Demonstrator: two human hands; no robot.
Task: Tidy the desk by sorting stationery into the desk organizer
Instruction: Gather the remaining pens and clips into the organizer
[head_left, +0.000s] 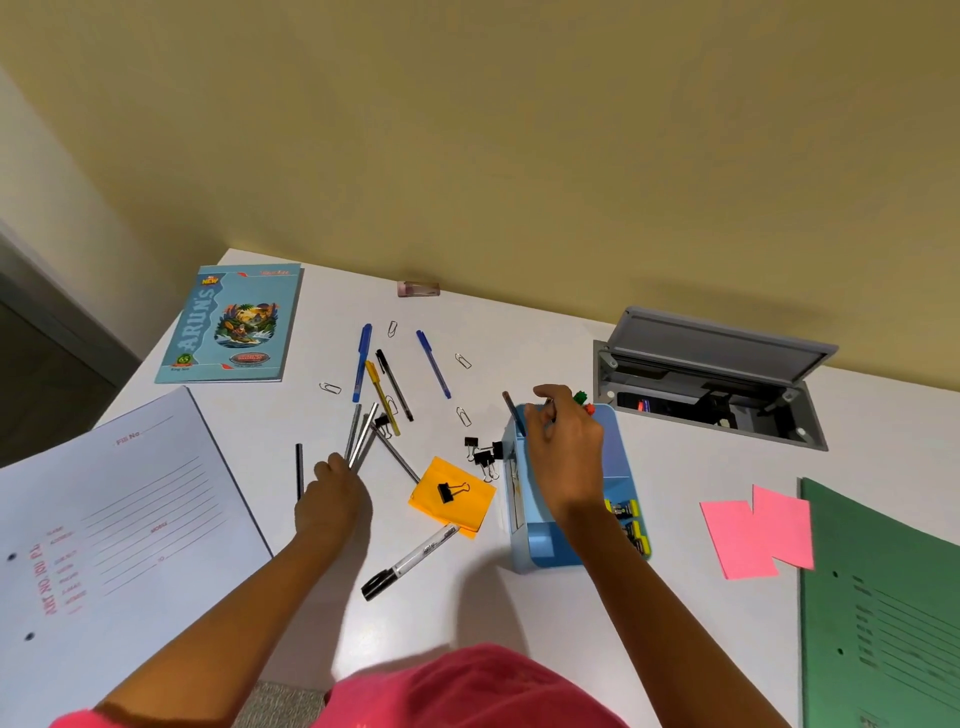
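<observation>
A light blue desk organizer (618, 452) stands on the white desk, right of centre. My right hand (563, 441) is over its far end, fingers closed on thin pens (514, 413) that stick up from it. My left hand (335, 491) grips a bundle of grey pencils (361, 434) left of centre. Loose pens (434, 364) in blue, yellow and black lie beyond, with paper clips (463, 415) scattered around. Black binder clips (483, 454) sit beside the organizer, one on an orange sticky pad (467, 512). A black-capped marker (410, 561) lies near me.
A blue notebook (231, 325) lies at the far left and a white file folder (104, 525) at the near left. A green folder (883, 597) and pink notes (756, 530) are on the right. An open grey cable hatch (711, 379) is sunk into the desk behind the organizer.
</observation>
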